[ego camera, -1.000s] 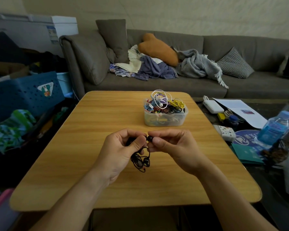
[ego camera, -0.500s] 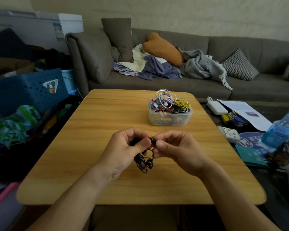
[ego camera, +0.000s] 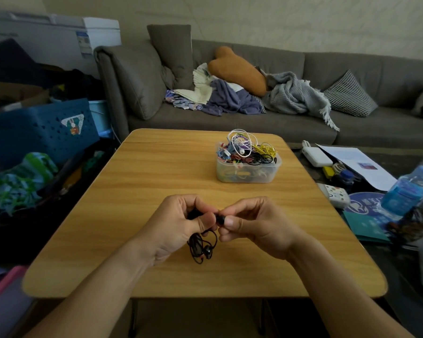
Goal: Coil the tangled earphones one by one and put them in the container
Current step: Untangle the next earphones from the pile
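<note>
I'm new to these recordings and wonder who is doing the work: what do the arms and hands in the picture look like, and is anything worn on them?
They are a person's two bare arms, no machine. The left hand and right hand wear no gloves, and no rings, watch or bracelet show. Both forearms are uncovered down to the picture's bottom edge, with no sleeve in view. No cables, straps or markings show on them.

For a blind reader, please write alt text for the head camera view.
Two hands, left hand and right hand, pinch black earphones above a wooden table. Beyond stands a clear container heaped with coloured earphones, a grey sofa behind.
</note>
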Motion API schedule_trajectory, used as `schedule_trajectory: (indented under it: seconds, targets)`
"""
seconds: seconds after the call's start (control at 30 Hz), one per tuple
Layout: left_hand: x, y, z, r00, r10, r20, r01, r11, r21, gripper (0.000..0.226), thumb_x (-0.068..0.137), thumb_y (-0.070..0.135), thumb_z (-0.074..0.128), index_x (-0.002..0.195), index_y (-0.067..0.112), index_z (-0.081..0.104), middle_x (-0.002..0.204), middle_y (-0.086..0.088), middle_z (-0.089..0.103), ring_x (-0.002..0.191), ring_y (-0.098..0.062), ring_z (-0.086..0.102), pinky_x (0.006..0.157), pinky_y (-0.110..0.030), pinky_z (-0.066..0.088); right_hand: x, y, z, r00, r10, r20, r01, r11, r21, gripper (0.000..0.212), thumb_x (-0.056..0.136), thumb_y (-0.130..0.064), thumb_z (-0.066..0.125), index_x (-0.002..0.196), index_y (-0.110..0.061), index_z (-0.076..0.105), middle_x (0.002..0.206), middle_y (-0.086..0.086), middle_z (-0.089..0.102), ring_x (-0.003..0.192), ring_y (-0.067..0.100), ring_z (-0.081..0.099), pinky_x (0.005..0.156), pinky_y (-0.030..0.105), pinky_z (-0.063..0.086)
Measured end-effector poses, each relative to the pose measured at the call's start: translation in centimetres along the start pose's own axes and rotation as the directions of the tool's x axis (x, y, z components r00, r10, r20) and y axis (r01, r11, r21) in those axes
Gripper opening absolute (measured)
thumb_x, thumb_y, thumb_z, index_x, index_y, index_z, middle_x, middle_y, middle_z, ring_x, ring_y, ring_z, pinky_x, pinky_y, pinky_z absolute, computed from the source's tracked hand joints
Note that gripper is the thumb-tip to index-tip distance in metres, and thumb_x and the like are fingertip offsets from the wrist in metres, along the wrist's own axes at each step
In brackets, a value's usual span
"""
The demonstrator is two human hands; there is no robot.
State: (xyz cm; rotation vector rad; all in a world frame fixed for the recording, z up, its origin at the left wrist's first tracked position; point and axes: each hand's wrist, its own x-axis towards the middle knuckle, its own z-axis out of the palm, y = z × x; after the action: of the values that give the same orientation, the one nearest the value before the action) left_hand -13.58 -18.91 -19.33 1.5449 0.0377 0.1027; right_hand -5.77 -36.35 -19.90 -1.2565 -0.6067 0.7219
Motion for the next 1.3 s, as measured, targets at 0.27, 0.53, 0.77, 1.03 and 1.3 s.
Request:
schedule_trajectory:
  seconds: [0.27,0.53,0.77,1.03,1.3]
  targets:
    - [0.0,-0.3,0.7,0.997,-0.007,-0.078,0.005,1.000,-0.015,0.006,0.072,0.007,0.071,0.076,0.006,0.066,0.065,-0.002,0.069,0.063,-0.010,0.064,0.059,-0.018,0.052,0.0,-0.1,0.0,0.988,-0.141,-0.065,0.128,0.975,-0.181,0.013,0.072,0.000,0.073,0.085,0.000,0.076,0.083,0.021,0.074,0.071,0.028,0.073,0.068,0.033,0.061]
    - [0.5,-0.5,1.0,0.961,0.067,-0.269,-0.085,0.995,-0.059,0.021,0.084,-0.002,0.066,0.071,0.014,0.069,0.069,0.000,0.069,0.069,-0.018,0.058,0.060,-0.019,0.049,0.6,0.8,1.5,0.831,-0.534,-0.157,0.365,0.736,-0.571,0.015,0.076,0.001,0.081,0.088,-0.007,0.079,0.080,0.004,0.075,0.069,0.019,0.073,0.066,0.036,0.061]
    - [0.3,-0.4,0.9,0.952,0.179,-0.249,-0.155,0.982,0.112,0.022,0.083,-0.002,0.069,0.071,0.016,0.066,0.074,0.002,0.071,0.070,-0.009,0.065,0.067,-0.022,0.050,0.0,0.0,1.8,0.905,-0.363,-0.222,0.263,0.888,-0.378,0.015,0.074,-0.001,0.079,0.088,-0.007,0.078,0.079,0.010,0.076,0.070,0.024,0.074,0.066,0.035,0.062]
    - [0.1,-0.4,1.2,0.925,0.349,-0.152,-0.263,0.875,0.407,0.021,0.073,0.002,0.081,0.069,0.015,0.065,0.064,0.007,0.065,0.059,0.001,0.056,0.059,-0.012,0.043,-0.2,-0.7,0.7,0.971,0.160,-0.178,-0.122,0.971,0.204,0.011,0.066,0.001,0.069,0.073,-0.002,0.077,0.068,0.013,0.071,0.058,0.017,0.070,0.054,0.026,0.059]
    - [0.5,-1.1,1.4,0.964,0.000,-0.265,-0.034,0.992,-0.123,0.008,0.071,0.013,0.072,0.074,0.009,0.065,0.073,-0.009,0.071,0.070,-0.016,0.067,0.066,-0.024,0.054,0.6,0.2,1.0,0.923,-0.358,-0.142,0.255,0.844,-0.471,0.017,0.081,-0.005,0.075,0.098,-0.006,0.077,0.079,0.008,0.071,0.063,0.020,0.062,0.062,0.028,0.054]
